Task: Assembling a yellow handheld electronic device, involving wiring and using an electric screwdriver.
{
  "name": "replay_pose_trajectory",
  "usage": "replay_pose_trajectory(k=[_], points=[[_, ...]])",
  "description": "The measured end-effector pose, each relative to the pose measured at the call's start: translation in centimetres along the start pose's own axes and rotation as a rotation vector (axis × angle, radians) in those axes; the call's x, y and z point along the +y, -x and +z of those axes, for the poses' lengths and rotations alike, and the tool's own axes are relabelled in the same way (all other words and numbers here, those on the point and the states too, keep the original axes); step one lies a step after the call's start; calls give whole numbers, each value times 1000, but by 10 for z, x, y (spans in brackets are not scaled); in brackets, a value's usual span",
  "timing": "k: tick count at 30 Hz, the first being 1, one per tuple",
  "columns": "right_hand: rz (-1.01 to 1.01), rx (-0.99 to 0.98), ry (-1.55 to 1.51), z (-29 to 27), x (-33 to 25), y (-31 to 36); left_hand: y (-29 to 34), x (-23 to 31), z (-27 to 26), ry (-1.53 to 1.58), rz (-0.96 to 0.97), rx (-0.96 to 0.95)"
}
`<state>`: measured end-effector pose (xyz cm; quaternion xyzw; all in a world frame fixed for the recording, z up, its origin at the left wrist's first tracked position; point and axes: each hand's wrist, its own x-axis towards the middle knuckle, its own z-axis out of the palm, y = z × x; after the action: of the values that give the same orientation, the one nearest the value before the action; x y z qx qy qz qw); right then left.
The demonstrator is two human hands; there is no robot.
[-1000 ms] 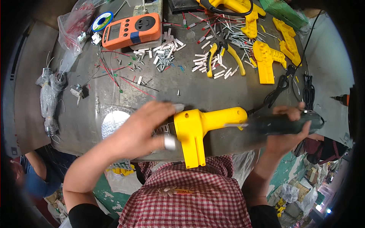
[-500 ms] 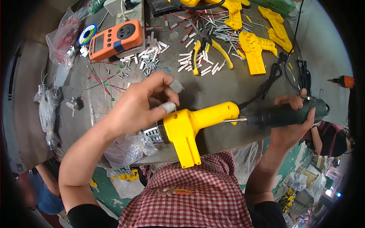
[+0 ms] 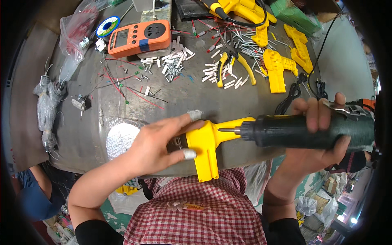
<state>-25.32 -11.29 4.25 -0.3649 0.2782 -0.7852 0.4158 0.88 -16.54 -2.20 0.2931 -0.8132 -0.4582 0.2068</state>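
Head view: the left hand (image 3: 157, 143) is holding the left end of a yellow housing (image 3: 207, 151) between thumb and fingers at the near edge of the table (image 3: 232, 104); the right hand (image 3: 308, 158) is wrapping around a dark screwdriver (image 3: 286, 132); its bit (image 3: 229, 130) is pointing leftward over the housing; whether they are touching, I cannot tell. Pliers (image 3: 233, 55) are lying beyond.
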Motion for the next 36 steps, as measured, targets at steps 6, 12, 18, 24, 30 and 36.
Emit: replay_pose_trajectory(k=[6, 12, 18, 24, 30, 36], points=[[44, -478, 207, 34, 11, -11, 11, -3, 4, -176, 47, 23], [69, -487, 362, 54, 23, -10, 10, -2, 4, -373, 76, -28], [127, -468, 465, 75, 25, -4, 8, -4, 3, -340, 65, -71], [146, -463, 434, 72, 22, -8, 10, -7, 5, -262, 94, 8], [134, -439, 427, 77, 16, -12, 8, -5, 3, -222, 80, 29], [142, -332, 615, 86, 35, 3, 10, -10, 6, -242, 90, 35]])
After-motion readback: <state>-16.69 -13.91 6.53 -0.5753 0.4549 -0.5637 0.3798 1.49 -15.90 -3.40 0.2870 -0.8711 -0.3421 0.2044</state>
